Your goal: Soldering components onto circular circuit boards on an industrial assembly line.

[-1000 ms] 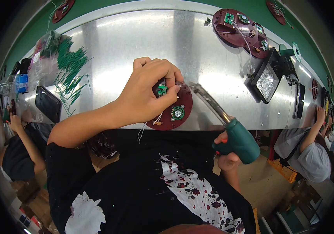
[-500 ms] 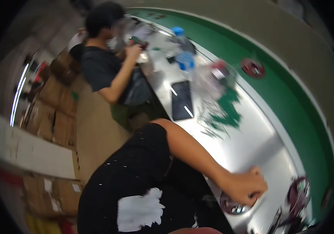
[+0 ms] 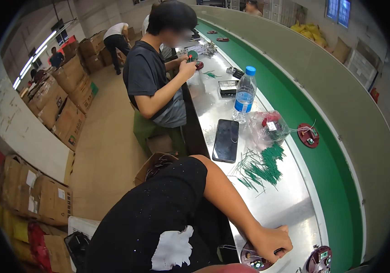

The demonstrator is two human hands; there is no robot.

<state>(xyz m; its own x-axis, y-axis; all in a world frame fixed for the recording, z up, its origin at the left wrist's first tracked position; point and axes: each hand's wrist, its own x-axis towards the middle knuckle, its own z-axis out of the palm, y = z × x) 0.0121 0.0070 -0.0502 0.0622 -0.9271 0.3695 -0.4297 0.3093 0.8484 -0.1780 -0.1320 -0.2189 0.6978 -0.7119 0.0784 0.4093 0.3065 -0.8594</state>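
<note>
My left hand [image 3: 271, 242] sits at the lower right on the steel bench [image 3: 290, 209], fingers curled shut over the rim of a round dark-red disc [image 3: 251, 260] that carries small circuit parts. A small dark part shows under my fingertips; I cannot make out what it is. A thin wire runs left from the disc. A second dark-red disc [image 3: 319, 260] lies just to the right, apart from my hand. My bare left forearm reaches in from my black sleeve. My right hand is out of the picture.
Loose green wire pieces [image 3: 263, 168], a black phone [image 3: 226, 140], a clear bag of parts [image 3: 270, 127] and a water bottle [image 3: 244, 95] lie further along the bench. Another disc [image 3: 307, 135] rides the green belt [image 3: 336, 191]. A seated co-worker [image 3: 158, 86] works beyond; cardboard boxes [image 3: 45, 200] line the left.
The view has swung left, from straight down on the disc to along the bench. My right hand with its green tool has left the picture. My left hand stays at the disc.
</note>
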